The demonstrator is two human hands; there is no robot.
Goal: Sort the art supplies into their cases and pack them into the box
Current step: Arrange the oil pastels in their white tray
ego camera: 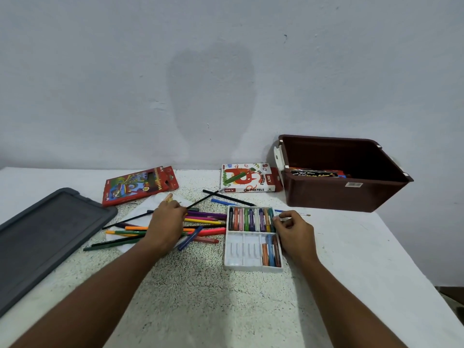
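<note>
Near the middle of a white speckled tabletop [200, 292], a white plastic pastel tray [242, 257]: far row filled with oil pastels [251, 219], near row holding only three sticks at its right end. Just left of it, a loose heap of coloured pencils and markers [203, 222], with thin black paintbrushes [226, 195] crossed behind. Further back, a red coloured-pencil case [139, 185] and a white oil pastels box [247, 178], both lying flat. At far right, an open brown storage box [344, 172] with a packet already inside. At left, a dark grey lid [47, 237] flat on the table. Behind everything, a plain pale wall [226, 71] bearing a soft shadow.

Left hand [167, 222] spread palm down over the pencil heap, fingers loosely curled onto the pencils; cannot tell whether any is gripped. Right hand [292, 228] at the tray's right edge, fingertips pinched on a thin blue-handled brush [292, 213] lying across the far right corner.
</note>
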